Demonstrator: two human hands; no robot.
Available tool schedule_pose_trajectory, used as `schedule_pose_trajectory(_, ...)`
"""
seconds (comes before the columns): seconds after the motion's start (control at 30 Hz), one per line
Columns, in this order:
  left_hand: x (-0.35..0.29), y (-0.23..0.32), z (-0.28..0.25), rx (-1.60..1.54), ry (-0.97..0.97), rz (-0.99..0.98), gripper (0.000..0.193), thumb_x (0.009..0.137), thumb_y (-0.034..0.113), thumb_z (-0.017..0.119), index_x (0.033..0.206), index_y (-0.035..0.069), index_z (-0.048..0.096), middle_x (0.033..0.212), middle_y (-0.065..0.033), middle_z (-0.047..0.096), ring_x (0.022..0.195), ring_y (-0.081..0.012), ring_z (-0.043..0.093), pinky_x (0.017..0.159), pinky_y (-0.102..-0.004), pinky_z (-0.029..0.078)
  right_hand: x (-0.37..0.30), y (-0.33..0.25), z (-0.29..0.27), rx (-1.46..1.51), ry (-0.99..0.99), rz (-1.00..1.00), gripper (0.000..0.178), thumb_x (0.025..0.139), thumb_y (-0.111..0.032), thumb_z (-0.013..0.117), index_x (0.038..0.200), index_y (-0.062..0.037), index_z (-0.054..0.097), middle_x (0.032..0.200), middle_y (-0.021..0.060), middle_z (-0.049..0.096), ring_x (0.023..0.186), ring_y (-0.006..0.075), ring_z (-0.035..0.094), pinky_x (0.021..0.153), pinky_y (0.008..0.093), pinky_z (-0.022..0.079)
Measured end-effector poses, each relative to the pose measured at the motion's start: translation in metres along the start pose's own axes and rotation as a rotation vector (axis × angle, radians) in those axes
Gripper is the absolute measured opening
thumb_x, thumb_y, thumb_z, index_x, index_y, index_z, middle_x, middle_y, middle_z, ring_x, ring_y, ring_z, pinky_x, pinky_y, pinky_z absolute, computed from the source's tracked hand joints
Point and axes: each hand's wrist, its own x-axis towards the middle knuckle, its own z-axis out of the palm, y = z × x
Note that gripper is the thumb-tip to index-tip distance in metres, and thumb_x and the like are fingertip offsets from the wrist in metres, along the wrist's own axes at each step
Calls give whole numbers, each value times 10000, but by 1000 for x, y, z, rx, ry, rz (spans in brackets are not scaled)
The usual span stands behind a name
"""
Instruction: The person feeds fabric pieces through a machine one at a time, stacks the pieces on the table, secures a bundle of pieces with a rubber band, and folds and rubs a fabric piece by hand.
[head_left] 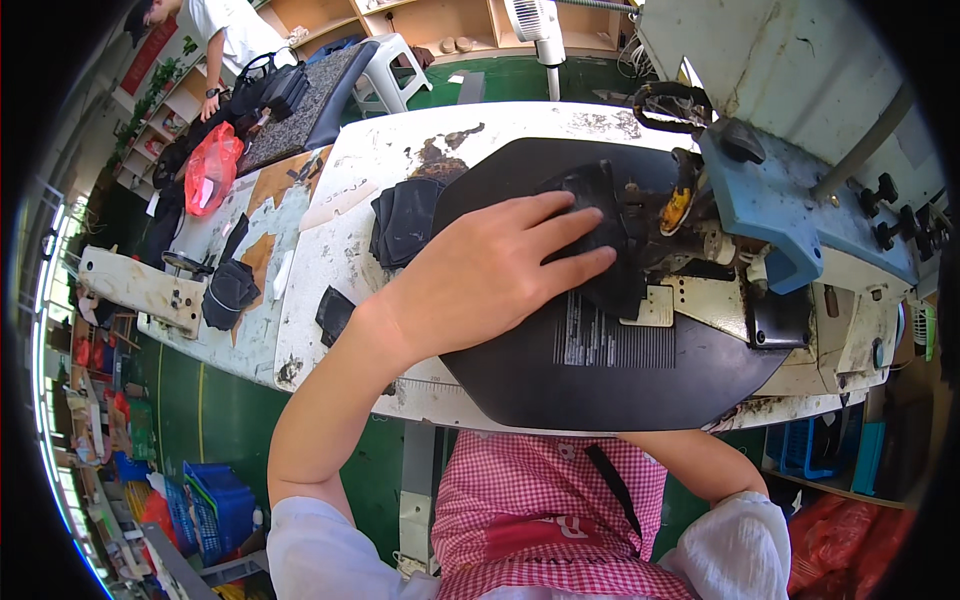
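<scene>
My left hand (510, 250) reaches across a black octagonal board (520, 380). Its fingers are spread and stretched out on top of a dark, curved piece of material (610, 270), and its thumb is hidden. That piece lies against the needle area of a sewing machine (690, 220), beside a cream metal plate (655, 305). From the lower right comes my right forearm (690, 460), passing beneath the board's front edge, which hides the hand. Left of the board sits a stack of black cut pieces (405, 220); a smaller black piece (335, 312) lies nearer my left forearm.
The machine's blue arm (780, 200) stands at the right. Leftward, another worktable holds a pale machine arm (135, 285), more black pieces (230, 295) and a red plastic bag (212, 168). A person (215, 40) stands far left. Blue crates (220, 505) sit on the floor.
</scene>
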Motion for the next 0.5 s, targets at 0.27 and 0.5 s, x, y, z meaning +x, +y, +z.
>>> schedule_pose_trajectory(0.27, 5, 11, -5, 245, -40, -19, 450, 800, 123, 585, 1245, 86, 634, 1261, -136, 616, 1155, -303, 606, 933, -382, 530, 1, 3, 5, -9, 41, -26, 270, 842, -121, 610, 1105, -82, 657, 996, 87, 675, 840, 273, 667, 724, 383, 546)
schedule_pose_trajectory(0.5, 13, 5, -1, 320, -75, -73, 426, 812, 128, 582, 1233, 89, 638, 1268, -129, 608, 1151, -295, 605, 927, -380, 531, -6, 7, -3, -30, 69, -73, 270, 846, -119, 601, 1108, -99, 661, 1002, 76, 678, 846, 265, 675, 734, 371, 551)
